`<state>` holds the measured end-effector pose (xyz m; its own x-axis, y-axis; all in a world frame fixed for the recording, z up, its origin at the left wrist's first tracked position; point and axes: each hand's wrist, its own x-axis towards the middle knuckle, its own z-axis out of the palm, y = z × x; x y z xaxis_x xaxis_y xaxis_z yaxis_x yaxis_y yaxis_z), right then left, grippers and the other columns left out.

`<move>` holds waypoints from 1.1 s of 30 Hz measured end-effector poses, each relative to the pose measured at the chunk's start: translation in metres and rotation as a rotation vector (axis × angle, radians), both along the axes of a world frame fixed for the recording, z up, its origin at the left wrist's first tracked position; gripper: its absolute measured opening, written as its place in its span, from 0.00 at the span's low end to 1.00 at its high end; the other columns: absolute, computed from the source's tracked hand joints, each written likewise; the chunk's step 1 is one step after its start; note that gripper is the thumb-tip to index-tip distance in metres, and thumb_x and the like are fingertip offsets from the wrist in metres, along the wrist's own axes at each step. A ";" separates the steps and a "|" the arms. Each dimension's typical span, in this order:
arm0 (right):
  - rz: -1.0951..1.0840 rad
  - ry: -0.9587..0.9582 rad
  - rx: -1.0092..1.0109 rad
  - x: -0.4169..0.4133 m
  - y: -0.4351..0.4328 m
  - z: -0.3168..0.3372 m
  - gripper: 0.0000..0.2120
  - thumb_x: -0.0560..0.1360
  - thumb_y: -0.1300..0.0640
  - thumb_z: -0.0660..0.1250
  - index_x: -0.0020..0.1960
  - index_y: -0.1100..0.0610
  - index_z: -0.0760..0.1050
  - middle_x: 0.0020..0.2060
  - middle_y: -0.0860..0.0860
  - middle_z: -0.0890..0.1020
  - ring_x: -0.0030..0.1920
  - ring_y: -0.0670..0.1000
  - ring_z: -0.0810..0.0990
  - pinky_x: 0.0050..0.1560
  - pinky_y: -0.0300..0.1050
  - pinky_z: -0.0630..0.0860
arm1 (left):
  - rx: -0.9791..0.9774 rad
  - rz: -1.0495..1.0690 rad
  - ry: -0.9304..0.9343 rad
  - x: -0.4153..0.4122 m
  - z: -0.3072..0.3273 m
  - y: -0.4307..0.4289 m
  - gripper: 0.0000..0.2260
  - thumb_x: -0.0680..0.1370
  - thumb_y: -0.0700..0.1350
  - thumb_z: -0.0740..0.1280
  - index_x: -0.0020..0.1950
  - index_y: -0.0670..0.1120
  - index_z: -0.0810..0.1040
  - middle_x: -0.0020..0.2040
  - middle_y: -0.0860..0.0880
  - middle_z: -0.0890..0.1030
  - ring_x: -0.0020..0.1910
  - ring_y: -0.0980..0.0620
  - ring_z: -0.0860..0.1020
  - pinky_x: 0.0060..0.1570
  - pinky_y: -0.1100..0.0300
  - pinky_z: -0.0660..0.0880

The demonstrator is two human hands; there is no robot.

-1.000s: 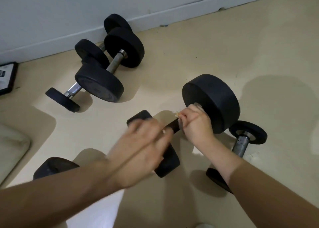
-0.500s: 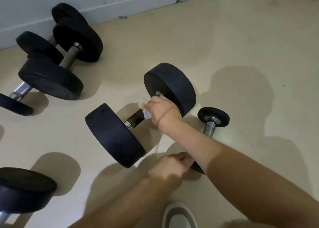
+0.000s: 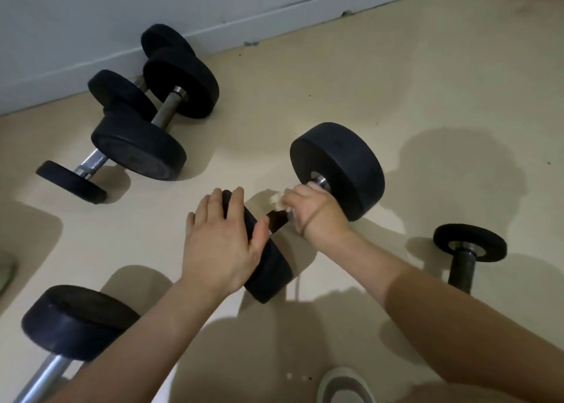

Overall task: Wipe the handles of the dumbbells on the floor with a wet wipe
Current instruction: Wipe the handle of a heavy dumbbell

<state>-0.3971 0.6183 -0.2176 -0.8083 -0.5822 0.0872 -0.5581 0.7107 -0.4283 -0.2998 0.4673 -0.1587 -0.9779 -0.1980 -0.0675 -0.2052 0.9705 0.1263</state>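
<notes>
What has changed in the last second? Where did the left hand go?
Half a second ago the left hand was low beside the small dumbbell. It has come up and now rests flat on the near head of the dumbbell being wiped. Unchanged: the right hand still grips the wet wipe on the handle, and the dumbbells by the wall have not moved.

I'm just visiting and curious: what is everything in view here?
large dumbbell: one, black, centre of floor
wet wipe: one, white, on its handle
dumbbells by the wall: cluster, five black heads showing, upper left
small dumbbell: one, black, right side
chrome-bar dumbbell: one, black head, lower left
shoe: one, pale, bottom edge
left hand: one, flat on large dumbbell's near head
right hand: one, grips the wet wipe
</notes>
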 end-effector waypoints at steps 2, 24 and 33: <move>-0.112 0.082 -0.017 -0.008 0.011 0.000 0.16 0.56 0.70 0.76 0.43 0.61 0.82 0.35 0.58 0.81 0.40 0.61 0.81 0.50 0.55 0.78 | -0.038 -0.035 -0.013 0.005 0.003 0.004 0.32 0.76 0.64 0.48 0.71 0.44 0.65 0.68 0.36 0.70 0.68 0.37 0.67 0.64 0.42 0.66; -0.163 0.056 0.079 0.036 0.027 0.008 0.12 0.68 0.67 0.72 0.51 0.62 0.82 0.45 0.57 0.80 0.46 0.59 0.79 0.46 0.52 0.80 | 0.565 -0.272 -0.523 -0.028 0.014 -0.035 0.55 0.55 0.75 0.64 0.77 0.55 0.52 0.72 0.54 0.62 0.71 0.51 0.61 0.67 0.55 0.64; -0.045 0.144 0.122 0.031 0.048 0.014 0.14 0.63 0.67 0.73 0.49 0.61 0.83 0.42 0.57 0.81 0.43 0.60 0.80 0.47 0.50 0.79 | 0.556 -0.234 -0.317 -0.002 0.003 -0.018 0.51 0.55 0.79 0.63 0.74 0.60 0.57 0.72 0.53 0.63 0.70 0.50 0.61 0.67 0.50 0.65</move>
